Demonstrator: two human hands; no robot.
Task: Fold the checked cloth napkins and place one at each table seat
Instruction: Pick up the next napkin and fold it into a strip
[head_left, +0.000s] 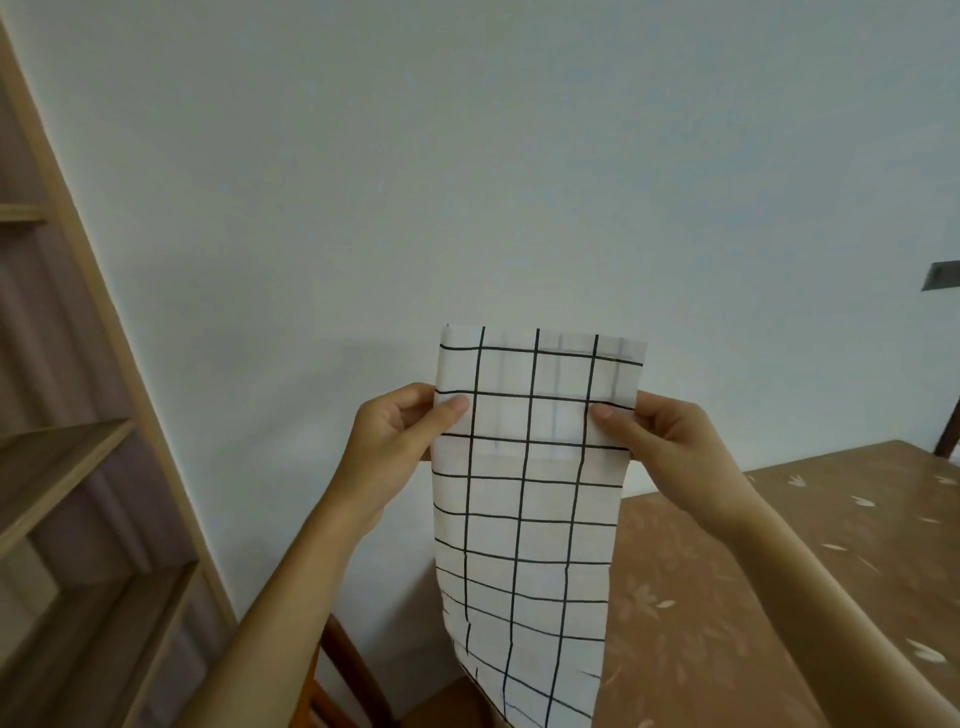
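A white cloth napkin with black checks (524, 519) hangs upright in the air in front of me, folded into a long strip whose lower end drops out of view at the bottom. My left hand (400, 431) pinches its left edge with thumb in front. On the opposite side, my right hand (660, 441) pinches the right edge at the same height. The top of the napkin stands above both hands, doubled over.
A table with a brown flowered cover (779, 597) lies to the right and below. A wooden chair (353, 686) stands at its left end, near the white wall. A wooden shelf unit (78, 467) fills the left side.
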